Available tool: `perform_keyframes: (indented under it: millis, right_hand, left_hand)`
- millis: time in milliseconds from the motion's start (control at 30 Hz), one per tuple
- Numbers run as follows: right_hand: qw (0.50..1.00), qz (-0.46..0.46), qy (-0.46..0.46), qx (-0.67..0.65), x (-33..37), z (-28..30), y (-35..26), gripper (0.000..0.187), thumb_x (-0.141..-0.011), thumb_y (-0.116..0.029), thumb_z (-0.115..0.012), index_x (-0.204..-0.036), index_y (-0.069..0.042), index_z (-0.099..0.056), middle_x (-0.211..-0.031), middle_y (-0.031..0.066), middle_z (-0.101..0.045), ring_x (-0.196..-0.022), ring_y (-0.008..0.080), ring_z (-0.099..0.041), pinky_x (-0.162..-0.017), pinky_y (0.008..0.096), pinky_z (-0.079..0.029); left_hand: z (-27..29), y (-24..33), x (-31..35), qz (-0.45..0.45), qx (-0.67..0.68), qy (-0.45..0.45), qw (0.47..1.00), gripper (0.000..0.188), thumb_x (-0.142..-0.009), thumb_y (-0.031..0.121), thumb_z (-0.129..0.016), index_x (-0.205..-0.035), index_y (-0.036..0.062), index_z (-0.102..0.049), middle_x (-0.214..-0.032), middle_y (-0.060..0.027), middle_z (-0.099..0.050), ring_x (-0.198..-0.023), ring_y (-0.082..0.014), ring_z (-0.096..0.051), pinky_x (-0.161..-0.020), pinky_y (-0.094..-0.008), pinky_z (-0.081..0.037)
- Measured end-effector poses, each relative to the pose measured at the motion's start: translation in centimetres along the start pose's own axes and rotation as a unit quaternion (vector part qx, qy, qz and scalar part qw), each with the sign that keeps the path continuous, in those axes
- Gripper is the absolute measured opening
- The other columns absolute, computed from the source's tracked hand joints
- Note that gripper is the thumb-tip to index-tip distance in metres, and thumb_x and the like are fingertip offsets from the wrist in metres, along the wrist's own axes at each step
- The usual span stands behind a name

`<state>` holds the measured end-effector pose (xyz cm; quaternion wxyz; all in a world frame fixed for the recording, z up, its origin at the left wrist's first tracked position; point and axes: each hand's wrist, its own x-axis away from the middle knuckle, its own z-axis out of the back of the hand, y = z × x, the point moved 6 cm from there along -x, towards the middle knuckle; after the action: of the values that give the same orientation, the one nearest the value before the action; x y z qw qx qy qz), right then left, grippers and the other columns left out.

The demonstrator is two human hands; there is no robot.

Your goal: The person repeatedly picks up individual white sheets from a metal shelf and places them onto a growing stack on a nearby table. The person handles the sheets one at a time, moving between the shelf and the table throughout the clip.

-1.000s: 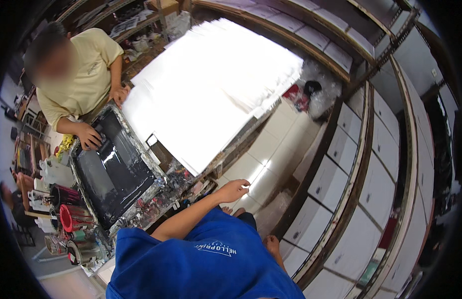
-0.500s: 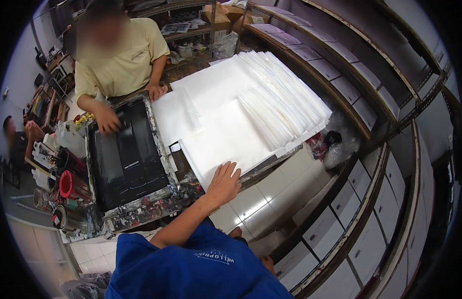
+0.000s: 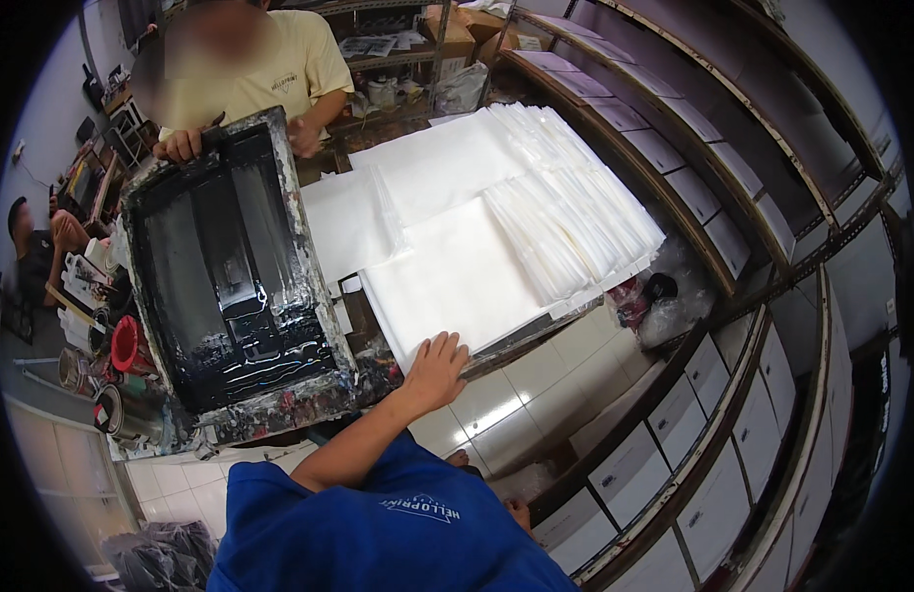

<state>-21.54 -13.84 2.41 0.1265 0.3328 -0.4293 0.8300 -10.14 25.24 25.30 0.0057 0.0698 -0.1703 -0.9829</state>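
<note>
My left hand (image 3: 437,372) lies flat, its fingers stretched out, on the near corner of a white sheet (image 3: 467,281). This sheet rests at the near edge of the worktable. Beyond it a thick pile of white sheets (image 3: 575,222) fans out to the right. Left of the sheet a screen-printing frame (image 3: 324,306) with wet black ink on its mesh is tilted up at its far end. A co-worker's hand (image 3: 181,145) grips that raised end. Of my right hand, only a bit of skin may show beside my blue shirt, with the fingers hardly visible.
Ink cans and a red tub (image 3: 128,345) crowd the table's left edge. Long drying shelves (image 3: 664,158) with white sheets run along the right, and lower racks (image 3: 624,454) stand close by my right side. Another person (image 3: 37,247) sits far left.
The co-worker has raised the far end of the printing frame, which lay flat before, and now holds it by that edge. My left hand stays on the sheet's corner.
</note>
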Motion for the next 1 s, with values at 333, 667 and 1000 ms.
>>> perform_keyframes:
  millis: [333,667,1000]
  right_hand:
    - [0.996,0.016,0.026,0.089,0.2,-0.5,5.8,0.036,-0.089,-0.026,-0.053,-0.103,0.005,-0.064,-0.094,0.017,-0.069,-0.084,0.0278,-0.066,-0.078,0.0374,-0.05]
    - [0.996,-0.084,0.025,-0.026,3.2,-0.8,-0.6,0.029,-0.092,-0.02,-0.054,-0.104,0.006,-0.061,-0.078,0.0086,-0.061,-0.069,0.0157,-0.062,-0.057,0.0285,-0.048]
    - [0.992,-0.109,0.022,-0.066,3.0,-2.2,0.9,0.037,-0.092,-0.024,-0.054,-0.111,0.008,-0.061,-0.098,0.0177,-0.067,-0.091,0.0259,-0.065,-0.081,0.0356,-0.05]
  left_hand:
    - [0.6,-0.1,-0.9,-0.007,0.023,-0.01,1.0,0.054,-0.079,0.026,-0.068,-0.121,-0.0002,-0.049,-0.134,-0.0242,-0.043,-0.126,-0.04,-0.038,-0.103,-0.0512,-0.034]
    - [2.0,-1.1,-2.3,0.042,0.157,-0.012,0.987,0.048,-0.087,0.03,-0.061,-0.122,-0.0008,-0.056,-0.135,-0.024,-0.047,-0.127,-0.0382,-0.042,-0.107,-0.0427,-0.034]
    - [14.6,0.0,-5.1,0.042,0.232,0.327,0.915,0.026,-0.081,0.011,-0.066,-0.104,0.0,-0.062,-0.103,-0.0142,-0.058,-0.097,-0.0318,-0.055,-0.084,-0.0373,-0.046]
